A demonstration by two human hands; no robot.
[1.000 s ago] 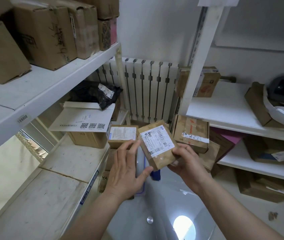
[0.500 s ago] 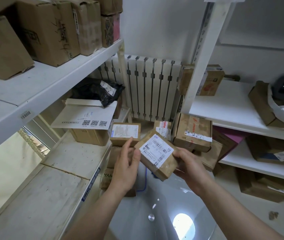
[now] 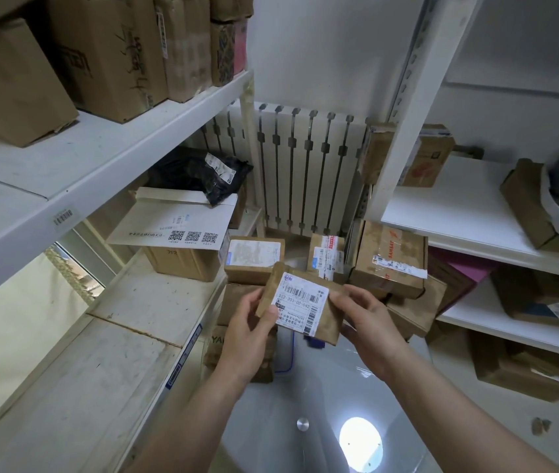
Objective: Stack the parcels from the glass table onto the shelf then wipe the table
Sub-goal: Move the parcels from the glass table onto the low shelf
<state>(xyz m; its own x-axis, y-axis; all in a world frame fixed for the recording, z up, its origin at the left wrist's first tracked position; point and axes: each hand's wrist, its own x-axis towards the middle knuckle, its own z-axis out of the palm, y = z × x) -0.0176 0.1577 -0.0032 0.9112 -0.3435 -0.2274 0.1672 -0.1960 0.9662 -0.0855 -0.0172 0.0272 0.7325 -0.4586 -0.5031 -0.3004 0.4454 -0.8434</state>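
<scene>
Above the glass table (image 3: pixel 271 421), I grip a small brown parcel (image 3: pixel 300 303) with both hands: left hand (image 3: pixel 247 339) at its nine o'clock edge, right hand (image 3: pixel 370 329) at three. More parcels (image 3: pixel 387 264) sit at twelve o'clock.

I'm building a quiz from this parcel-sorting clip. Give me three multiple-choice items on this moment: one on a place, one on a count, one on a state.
1. Where does the black bag lie?
A. on the white envelope
B. on the glass table
C. on the top left shelf

2. How many QR codes show on the white envelope?
A. one
B. three
C. five

3. How is the labelled parcel held?
A. by the left hand alone
B. resting free on the table
C. by both hands

Answers:
1 A: the bag rests on the envelope's far edge.
2 B: three codes sit in a row.
3 C: the left hand and right hand grip opposite sides.
</scene>
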